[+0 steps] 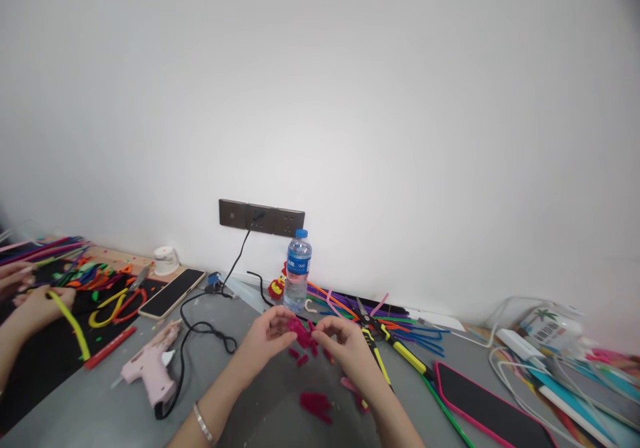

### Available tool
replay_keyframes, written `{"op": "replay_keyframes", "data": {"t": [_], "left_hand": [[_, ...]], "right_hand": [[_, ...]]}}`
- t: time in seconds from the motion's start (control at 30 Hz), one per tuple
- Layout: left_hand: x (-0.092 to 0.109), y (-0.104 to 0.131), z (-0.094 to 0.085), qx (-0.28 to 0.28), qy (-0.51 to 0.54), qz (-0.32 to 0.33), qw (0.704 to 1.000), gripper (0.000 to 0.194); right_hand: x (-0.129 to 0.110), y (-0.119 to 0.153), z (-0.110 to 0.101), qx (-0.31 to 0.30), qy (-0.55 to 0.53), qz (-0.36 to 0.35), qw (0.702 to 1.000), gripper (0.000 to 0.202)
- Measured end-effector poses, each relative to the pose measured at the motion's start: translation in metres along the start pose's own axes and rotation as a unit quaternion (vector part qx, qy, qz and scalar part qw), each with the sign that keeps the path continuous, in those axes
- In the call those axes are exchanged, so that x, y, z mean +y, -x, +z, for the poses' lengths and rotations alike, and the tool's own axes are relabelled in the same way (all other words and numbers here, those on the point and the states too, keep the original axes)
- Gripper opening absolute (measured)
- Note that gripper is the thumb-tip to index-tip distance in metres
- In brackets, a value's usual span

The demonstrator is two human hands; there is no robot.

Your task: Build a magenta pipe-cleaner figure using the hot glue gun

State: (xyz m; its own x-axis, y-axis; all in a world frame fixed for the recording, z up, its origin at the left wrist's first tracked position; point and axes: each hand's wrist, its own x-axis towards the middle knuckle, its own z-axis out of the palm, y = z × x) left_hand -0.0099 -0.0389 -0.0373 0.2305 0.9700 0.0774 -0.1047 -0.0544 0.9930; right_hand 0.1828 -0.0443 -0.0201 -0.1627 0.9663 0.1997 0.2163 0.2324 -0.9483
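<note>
My left hand point(265, 339) and my right hand point(347, 345) meet over the grey table point(100, 408), both pinching a small magenta pipe-cleaner piece point(301, 332) between the fingertips. A bracelet sits on my left wrist. Short magenta pipe-cleaner bits point(316, 406) lie on the table below and between my hands. Yellow-handled cutters point(387, 341) lie just right of my right hand.
A pink glue gun point(150, 367) with a black cable lies to the left. A water bottle point(297, 279) stands by the wall, next to coloured pipe cleaners point(410, 331). Phones lie at left point(171, 293) and right point(487, 409). Another person's hands point(35, 301) hold a yellow pipe cleaner at far left.
</note>
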Motion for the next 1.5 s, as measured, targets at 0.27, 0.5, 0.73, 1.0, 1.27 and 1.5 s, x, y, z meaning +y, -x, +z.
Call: {"op": "replay_keyframes", "data": {"t": [0.27, 0.5, 0.73, 1.0, 1.27, 1.5], "left_hand": [[-0.002, 0.001, 0.000, -0.019, 0.000, 0.017, 1.000, 0.028], [-0.001, 0.000, 0.000, -0.018, -0.009, 0.023, 1.000, 0.026], [0.000, 0.001, 0.001, -0.019, -0.010, 0.020, 1.000, 0.028], [0.002, 0.001, 0.001, -0.010, -0.001, 0.015, 1.000, 0.029], [0.001, 0.001, 0.001, -0.011, 0.010, 0.014, 1.000, 0.028], [0.000, 0.002, 0.003, -0.012, 0.034, 0.022, 0.999, 0.028]], "right_hand": [[-0.001, 0.000, 0.001, 0.005, 0.026, -0.017, 1.000, 0.019], [-0.004, 0.002, 0.004, 0.003, 0.062, -0.018, 0.998, 0.020], [-0.007, 0.003, 0.007, 0.030, 0.076, -0.046, 0.996, 0.015], [-0.005, 0.002, 0.011, 0.035, 0.069, -0.054, 0.996, 0.010], [-0.002, 0.003, 0.011, 0.035, 0.085, -0.062, 0.994, 0.013], [-0.003, 0.004, 0.015, 0.080, 0.190, -0.141, 0.968, 0.012]]}}
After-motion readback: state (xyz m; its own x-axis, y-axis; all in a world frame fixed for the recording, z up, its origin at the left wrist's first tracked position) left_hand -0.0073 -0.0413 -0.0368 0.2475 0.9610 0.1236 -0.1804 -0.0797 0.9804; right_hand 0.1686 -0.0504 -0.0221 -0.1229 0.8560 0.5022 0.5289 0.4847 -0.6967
